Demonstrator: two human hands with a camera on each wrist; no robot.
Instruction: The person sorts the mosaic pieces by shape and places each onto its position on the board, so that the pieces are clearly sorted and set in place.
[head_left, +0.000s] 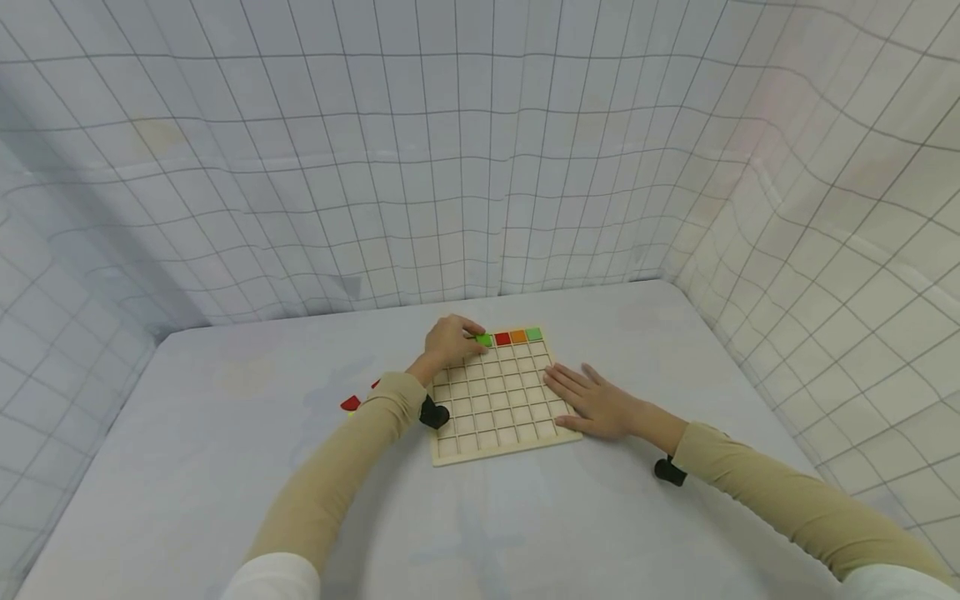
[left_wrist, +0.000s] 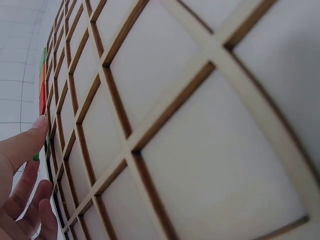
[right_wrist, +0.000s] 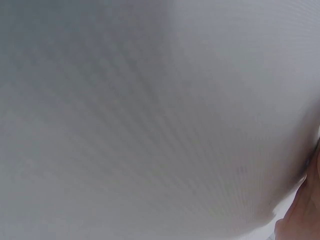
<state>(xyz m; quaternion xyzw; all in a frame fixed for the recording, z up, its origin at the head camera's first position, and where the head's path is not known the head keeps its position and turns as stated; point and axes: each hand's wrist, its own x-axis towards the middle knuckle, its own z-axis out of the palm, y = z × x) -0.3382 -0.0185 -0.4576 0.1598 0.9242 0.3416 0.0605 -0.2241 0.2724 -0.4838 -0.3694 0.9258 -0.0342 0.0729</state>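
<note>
A pale wooden grid board (head_left: 489, 406) lies on the table, with red (head_left: 502, 339), orange (head_left: 518, 337) and light green (head_left: 534, 334) tiles side by side in its far row. At the left end of these tiles, my left hand (head_left: 448, 342) pinches a green tile (head_left: 484, 340) between thumb and fingers. The left wrist view shows the thumb (left_wrist: 39, 122) at the board's far edge, with a bit of green below it. My right hand (head_left: 596, 404) rests with straight fingers on the board's right edge; its wrist view shows mostly pale cloth.
Left of the board, red pieces (head_left: 350, 403) and a bit of yellow lie partly behind the left sleeve (head_left: 352, 450). Pale cloth covers the table (head_left: 225, 433). Grid-patterned curtains (head_left: 375, 167) stand at the back and both sides.
</note>
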